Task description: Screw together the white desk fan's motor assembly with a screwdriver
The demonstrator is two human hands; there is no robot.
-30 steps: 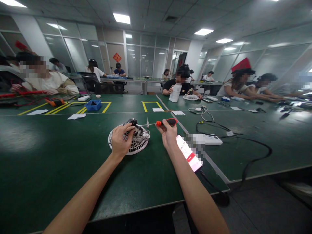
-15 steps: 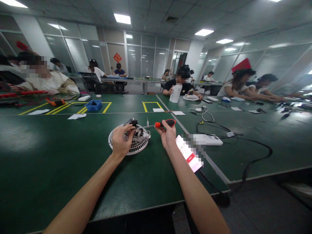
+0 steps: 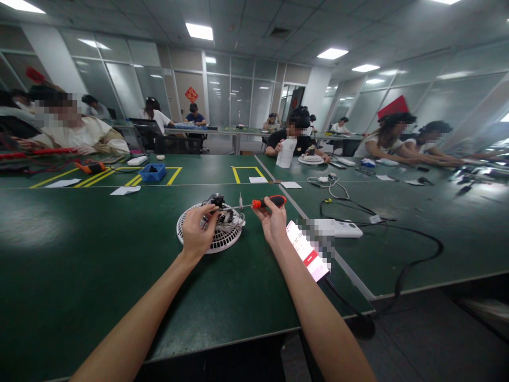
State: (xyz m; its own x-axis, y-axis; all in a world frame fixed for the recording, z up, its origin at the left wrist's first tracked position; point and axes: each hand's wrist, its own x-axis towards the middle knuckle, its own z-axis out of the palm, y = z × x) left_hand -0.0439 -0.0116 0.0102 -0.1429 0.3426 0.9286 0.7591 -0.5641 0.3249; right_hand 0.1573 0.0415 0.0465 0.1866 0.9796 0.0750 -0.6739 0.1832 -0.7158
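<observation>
Forearms [image 3: 165,281] extended forward, converging; left hand [image 3: 197,229] pinched, right hand [image 3: 274,222] with fingers [image 3: 260,213] curled.

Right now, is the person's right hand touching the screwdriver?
Touching. The head view shows it: the right hand holds the red and black handle of the screwdriver between thumb and fingers, with no gap visible.

Ceiling panels [image 3: 199,31] cast cool, rather dim light. Glare whitens the tabletop [image 3: 79,276] softly by its left edge and harshly toward its right; below the near edge lies deep shadow. The phone screen [image 3: 304,249] glows overbright. The hands [image 3: 198,231] look fairly crisp, while wide-lens distortion stretches and blurs the sides; pixelation masks patches.
</observation>
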